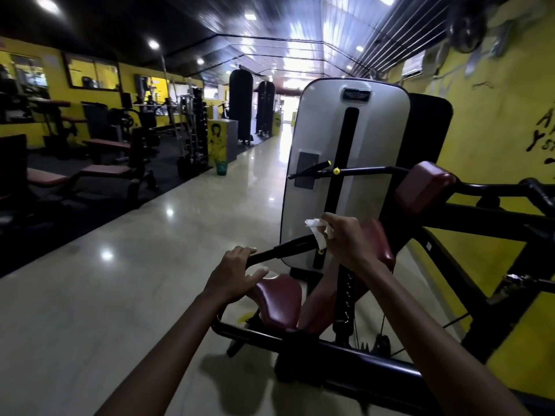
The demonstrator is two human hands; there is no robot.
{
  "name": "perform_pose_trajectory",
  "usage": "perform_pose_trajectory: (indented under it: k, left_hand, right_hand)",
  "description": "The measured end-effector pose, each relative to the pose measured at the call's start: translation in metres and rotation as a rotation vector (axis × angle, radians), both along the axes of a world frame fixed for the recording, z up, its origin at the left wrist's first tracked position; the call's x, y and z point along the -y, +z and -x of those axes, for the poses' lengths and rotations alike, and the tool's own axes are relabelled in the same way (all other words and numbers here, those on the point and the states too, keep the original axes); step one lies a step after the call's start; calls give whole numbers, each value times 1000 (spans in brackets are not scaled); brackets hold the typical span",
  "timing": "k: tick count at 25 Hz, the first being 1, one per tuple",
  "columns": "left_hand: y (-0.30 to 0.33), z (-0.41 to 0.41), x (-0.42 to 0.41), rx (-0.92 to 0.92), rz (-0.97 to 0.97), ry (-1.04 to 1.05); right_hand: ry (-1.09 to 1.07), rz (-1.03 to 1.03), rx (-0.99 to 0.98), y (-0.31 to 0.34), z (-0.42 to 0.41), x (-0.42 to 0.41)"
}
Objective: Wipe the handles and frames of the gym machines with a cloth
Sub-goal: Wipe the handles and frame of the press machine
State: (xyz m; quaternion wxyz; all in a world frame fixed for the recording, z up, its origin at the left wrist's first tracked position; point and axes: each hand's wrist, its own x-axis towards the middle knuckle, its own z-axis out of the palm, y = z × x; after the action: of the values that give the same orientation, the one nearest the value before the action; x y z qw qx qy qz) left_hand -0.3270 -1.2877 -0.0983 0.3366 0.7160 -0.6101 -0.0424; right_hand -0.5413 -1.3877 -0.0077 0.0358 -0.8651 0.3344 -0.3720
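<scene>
1. Head view, looking forward and down: two bare forearms are reaching toward a gym machine (390, 364) with a black frame, standing beside a yellow wall (495, 121).
2. The left hand (232, 273) is curling its fingers over the near end of a black handle (288, 246), with the thumb lying stretched out below the bar.
3. The right hand (348, 238) is pinching a white cloth (318, 232) in its curled fingers and is holding it against the far end of the same handle, where the bar is meeting the machine.
4. The cloth is lying bunched, partly draped over the handle and partly sticking out above the fingers.
5. A grey cover panel (372, 163) is standing upright just behind the handle, with a dark vertical slot (342, 163) running down its middle.
6. A second black handle (312, 171) with yellow tips is projecting across the panel higher up.
7. A dark red seat (282, 298) is sitting below the hands, and a dark red pad (423, 186) is sitting on the frame at the right.
8. A small yellow knob (320, 251) is showing just under the cloth.
9. A pale, glossy floor (120, 280) is stretching away down the room, reflecting the ceiling lights (153, 44).
10. Benches (102, 171) and weight racks (195, 130) are standing on dark matting at the left, well apart from the hands.
11. Two black punching bags (241, 106) are hanging in the distance, and a green bin (221, 168) is standing near a yellow pillar (217, 142).
</scene>
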Motion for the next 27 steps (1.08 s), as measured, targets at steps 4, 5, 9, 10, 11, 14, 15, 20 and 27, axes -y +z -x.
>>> perform_pose_trajectory:
  k: [4,5,9,10,11,14,15,20,27]
  left_hand:
    - [3,-27,23,18,18,-159]
    - [4,-37,29,35,28,-213]
    - [14,-67,53,70,98,-397]
    - [17,-73,60,61,112,-434]
    - [20,-77,67,58,117,-473]
    - [26,-79,96,47,118,-585]
    - [27,-76,107,35,126,-619]
    - [33,-49,175,50,158,-805]
    - [38,-23,261,107,194,-1050]
  right_hand:
    - [-128,-3,-16,7,-14,-3]
    - [-159,-1,-7,9,-20,-4]
    - [-294,57,51,19,-34,-3]
    - [-335,56,82,24,-35,-3]
    - [-378,59,98,28,-34,-4]
    - [-484,42,52,34,-25,-9]
    - [-503,37,38,35,-20,-9]
    - [-656,1,-17,38,0,6]
    - [-796,-28,-62,35,7,37]
